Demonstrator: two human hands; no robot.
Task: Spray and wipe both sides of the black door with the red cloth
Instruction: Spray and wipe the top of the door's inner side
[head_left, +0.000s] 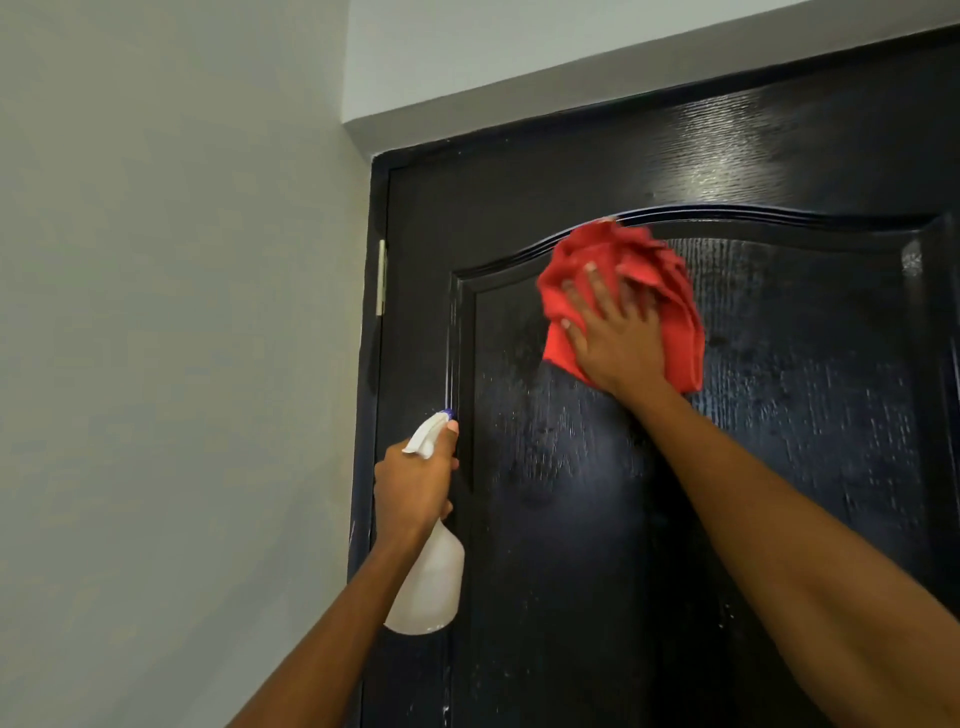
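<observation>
1. Head view: glossy black door (571, 519), wood-grain texture, arched raised panel, wet streaks and droplets.
2. Right hand (615, 338) flat on crumpled red cloth (670, 291), fingers (597, 283) spread straight, pressing cloth against upper panel just under arch moulding.
3. Left hand (413, 486) curled round neck of translucent white plastic spray bottle (434, 587), near door's hinge edge.
4. Metal hinge (382, 278); smooth pale wall (171, 312) at left.

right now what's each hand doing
Left hand: grips the spray bottle.
Right hand: open, fingers spread, pressing the red cloth on the door.
</observation>
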